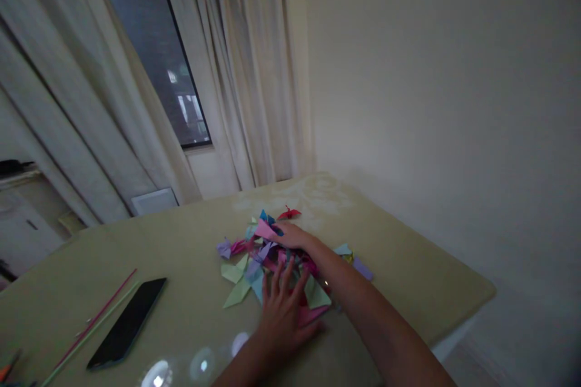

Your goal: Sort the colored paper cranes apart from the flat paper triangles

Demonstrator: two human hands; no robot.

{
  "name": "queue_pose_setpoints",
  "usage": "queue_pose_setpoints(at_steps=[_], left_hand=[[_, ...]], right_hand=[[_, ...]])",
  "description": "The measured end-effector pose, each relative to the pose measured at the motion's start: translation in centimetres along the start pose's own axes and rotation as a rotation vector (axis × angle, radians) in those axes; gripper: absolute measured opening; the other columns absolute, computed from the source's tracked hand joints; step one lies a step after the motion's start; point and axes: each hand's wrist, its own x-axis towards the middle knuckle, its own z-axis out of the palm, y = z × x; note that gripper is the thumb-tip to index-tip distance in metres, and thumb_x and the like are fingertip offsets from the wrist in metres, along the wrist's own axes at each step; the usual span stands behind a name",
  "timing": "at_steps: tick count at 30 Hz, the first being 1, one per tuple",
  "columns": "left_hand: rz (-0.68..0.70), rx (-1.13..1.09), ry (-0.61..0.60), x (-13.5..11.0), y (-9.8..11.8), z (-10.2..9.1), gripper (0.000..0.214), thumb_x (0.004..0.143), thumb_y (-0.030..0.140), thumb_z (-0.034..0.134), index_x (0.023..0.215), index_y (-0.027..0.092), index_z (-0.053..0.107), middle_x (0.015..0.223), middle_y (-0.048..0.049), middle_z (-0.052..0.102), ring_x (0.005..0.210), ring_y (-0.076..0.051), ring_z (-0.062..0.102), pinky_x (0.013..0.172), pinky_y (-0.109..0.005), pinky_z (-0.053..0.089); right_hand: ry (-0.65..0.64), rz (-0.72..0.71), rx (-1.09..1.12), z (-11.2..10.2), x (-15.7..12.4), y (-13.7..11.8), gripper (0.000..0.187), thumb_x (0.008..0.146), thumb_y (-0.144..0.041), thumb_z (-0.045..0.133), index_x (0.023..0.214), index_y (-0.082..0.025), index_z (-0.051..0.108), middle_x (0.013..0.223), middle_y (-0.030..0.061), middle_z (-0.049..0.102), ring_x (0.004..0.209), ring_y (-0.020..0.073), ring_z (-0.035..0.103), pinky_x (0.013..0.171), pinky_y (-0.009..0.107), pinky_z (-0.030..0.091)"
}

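A heap of coloured folded paper pieces [267, 260] lies on the yellowish table [172, 242]. My left hand [284, 308] rests flat on the near side of the heap, fingers spread, open. My right hand [293, 234] reaches over the far side of the heap, its fingers curled on a pink folded piece [264, 230]. A small red paper crane [289, 213] stands just beyond the heap.
A black phone [127, 322] lies at the left, with thin pink and green sticks [97, 317] beside it. Pale curtains [245, 66] and a dark window [154, 54] stand behind the table. A bare wall is on the right; the table's edge [458, 320] runs near it.
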Motion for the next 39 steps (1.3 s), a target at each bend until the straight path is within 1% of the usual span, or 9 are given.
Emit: queue_pose_setpoints(at_steps=[6,9,13,15,22,27,32,36,39], left_hand=[[0.006,0.108,0.064,3.8,-2.8,-1.8,0.082,0.089,0.059,0.068,0.162,0.039,0.038,0.168,-0.0117,0.04,0.151,-0.042,0.037,0.12,-0.067,0.027],[-0.156,0.165,0.074,6.2,-5.8,-3.9,0.07,0.093,0.055,0.064,0.158,0.034,0.048,0.169,-0.0124,0.038,0.154,-0.042,0.032,0.121,-0.068,0.022],[-0.491,0.152,-0.117,9.2,-10.2,-5.8,0.076,0.092,0.07,0.053,0.154,0.025,0.052,0.161,-0.0213,0.047,0.146,-0.051,0.041,0.113,-0.077,0.028],[-0.424,0.04,-0.248,9.2,-11.7,-6.6,0.068,0.096,0.065,0.048,0.149,0.023,0.057,0.149,-0.02,0.06,0.136,-0.042,0.056,0.112,-0.063,0.04],[-0.457,0.227,0.11,-4.6,-13.2,-8.7,0.064,0.094,0.065,0.048,0.152,0.037,0.053,0.166,-0.0069,0.044,0.152,-0.039,0.039,0.122,-0.068,0.026],[-0.487,0.066,-0.007,-11.9,-10.7,-6.4,0.093,0.085,0.075,0.057,0.164,0.035,0.033,0.172,-0.0105,0.032,0.153,-0.042,0.038,0.118,-0.064,0.039],[-0.293,0.026,-0.064,-7.4,-5.7,-3.7,0.096,0.084,0.072,0.065,0.165,0.034,0.032,0.173,-0.0148,0.028,0.157,-0.044,0.028,0.122,-0.069,0.026],[-0.365,0.026,-0.073,-2.4,-4.4,-3.1,0.096,0.086,0.075,0.061,0.166,0.031,0.03,0.176,-0.0165,0.019,0.159,-0.046,0.022,0.119,-0.073,0.025],[-0.46,0.048,-0.066,0.6,-5.1,-3.3,0.089,0.09,0.071,0.059,0.164,0.029,0.034,0.175,-0.018,0.021,0.156,-0.046,0.025,0.117,-0.075,0.026]], right_hand=[[0.115,-0.232,0.077,-4.5,-3.7,0.7,0.057,0.097,-0.045,0.065,0.149,-0.023,0.059,0.154,0.0125,0.058,0.138,0.0291,0.059,0.116,0.045,0.045],[0.314,-0.034,-0.018,-8.0,-9.7,3.6,0.076,0.088,-0.048,0.074,0.155,-0.02,0.05,0.159,0.0166,0.051,0.147,0.0328,0.048,0.123,0.053,0.034],[0.101,0.179,-0.11,-7.9,-16.5,6.3,0.119,0.057,-0.046,0.096,0.161,-0.024,0.043,0.161,0.0183,0.046,0.148,0.0392,0.045,0.121,0.053,0.037],[0.078,0.226,-0.103,-5.9,-17.7,7.0,0.119,0.059,-0.042,0.095,0.163,-0.027,0.04,0.165,0.0172,0.04,0.15,0.0389,0.042,0.121,0.051,0.036],[0.246,0.21,-0.16,-1.1,-12.7,7.7,0.078,0.086,-0.024,0.069,0.16,-0.023,0.044,0.166,0.0177,0.04,0.151,0.0341,0.04,0.122,0.049,0.032],[0.271,0.141,-0.096,-0.1,-7.2,5.1,0.061,0.088,-0.02,0.063,0.149,-0.021,0.057,0.158,0.0184,0.047,0.144,0.036,0.046,0.118,0.054,0.035],[0.24,-0.011,-0.018,0.9,-4.0,0.5,0.065,0.084,-0.017,0.066,0.148,-0.02,0.057,0.157,0.0121,0.051,0.144,0.0247,0.049,0.121,0.038,0.037],[0.353,-0.084,0.021,-1.6,-7.3,1.1,0.064,0.088,-0.026,0.065,0.151,-0.022,0.054,0.155,0.0107,0.053,0.148,0.0252,0.045,0.125,0.04,0.032],[0.475,0.232,-0.13,-3.2,-12.4,3.9,0.061,0.095,-0.045,0.062,0.15,-0.021,0.055,0.159,0.0173,0.047,0.15,0.0362,0.041,0.124,0.053,0.031]])
